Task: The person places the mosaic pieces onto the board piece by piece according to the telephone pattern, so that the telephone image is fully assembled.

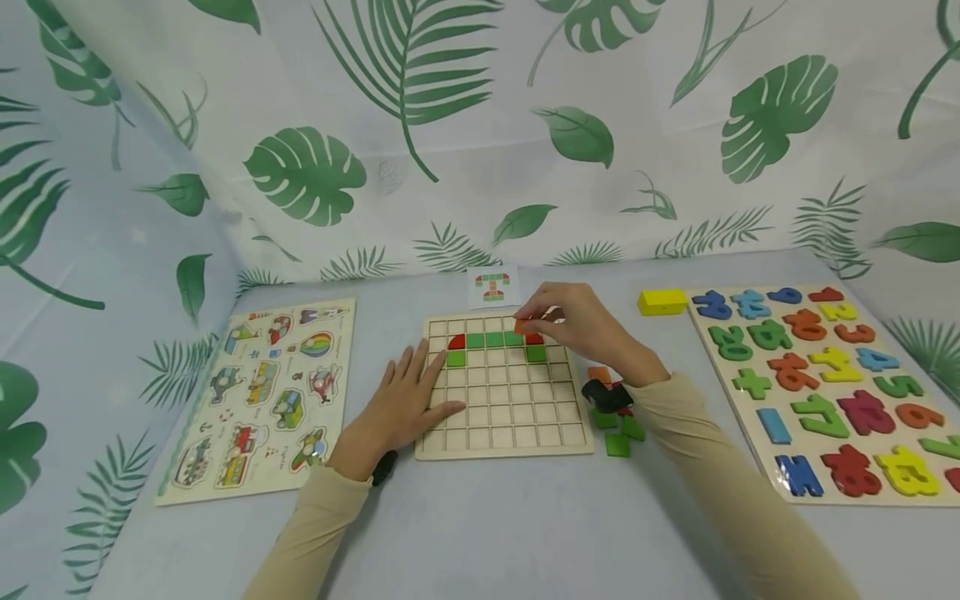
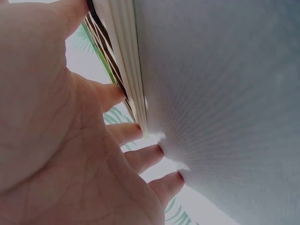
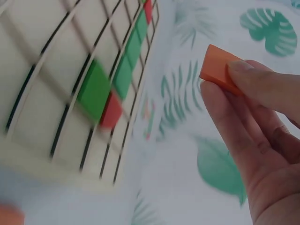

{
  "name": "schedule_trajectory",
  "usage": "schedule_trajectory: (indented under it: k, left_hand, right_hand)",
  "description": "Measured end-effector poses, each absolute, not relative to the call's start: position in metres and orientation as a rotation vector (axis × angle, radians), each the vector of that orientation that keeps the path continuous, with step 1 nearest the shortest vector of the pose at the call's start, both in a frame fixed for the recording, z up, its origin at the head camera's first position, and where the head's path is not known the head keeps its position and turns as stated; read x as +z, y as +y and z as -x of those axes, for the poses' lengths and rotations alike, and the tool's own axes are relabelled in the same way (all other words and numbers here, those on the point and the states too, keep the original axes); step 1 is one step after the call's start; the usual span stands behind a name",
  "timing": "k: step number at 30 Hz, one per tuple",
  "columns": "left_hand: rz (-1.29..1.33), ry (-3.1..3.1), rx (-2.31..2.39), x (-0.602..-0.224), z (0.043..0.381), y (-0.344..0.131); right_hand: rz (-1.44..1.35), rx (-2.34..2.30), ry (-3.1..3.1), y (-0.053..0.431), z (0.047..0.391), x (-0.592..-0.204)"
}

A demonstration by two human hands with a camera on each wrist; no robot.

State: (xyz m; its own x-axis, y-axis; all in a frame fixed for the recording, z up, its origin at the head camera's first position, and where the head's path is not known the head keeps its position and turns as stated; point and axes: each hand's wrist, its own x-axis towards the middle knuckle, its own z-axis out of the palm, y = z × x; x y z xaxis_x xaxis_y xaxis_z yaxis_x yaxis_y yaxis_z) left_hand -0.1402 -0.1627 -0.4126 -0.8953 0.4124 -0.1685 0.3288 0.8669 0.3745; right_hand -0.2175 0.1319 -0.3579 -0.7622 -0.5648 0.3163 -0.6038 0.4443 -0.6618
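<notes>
Orange tile (image 3: 216, 64) pinched in right hand (image 1: 581, 321), over grid board (image 1: 498, 417) | left hand (image 1: 401, 400) spread, on board's left edge | red-and-green top tiles (image 1: 495, 339) laid | by pattern card (image 1: 492, 287), lower part seemingly undone

Left grip (image 1: 399, 407) palm-down and splayed, right grip (image 1: 579, 320) in a thumb-and-finger pinch

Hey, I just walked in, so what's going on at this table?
A person pinches a small orange tile in the right hand, above the far part of a pale wooden grid board. The left hand rests, fingers extended, along the board's left edge. Red and green tiles already sit in its upper rows. A white card with a coloured pattern lies behind it, and loose coloured tiles lie to its right.
</notes>
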Motion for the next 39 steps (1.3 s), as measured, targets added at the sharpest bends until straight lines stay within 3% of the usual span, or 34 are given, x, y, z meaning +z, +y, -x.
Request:
schedule_trajectory:
  k: [11,39]
  left_hand:
    - [-0.554,2.796,0.494,-0.412,0.141,-0.162]
    - [-0.556,2.794,0.515,-0.412,0.141,-0.164]
  right_hand:
    - [-1.172,1.205,-2.632,0.095,0.22,-0.368]
    - [-1.196,1.094,-2.791,0.087,0.223,-0.391]
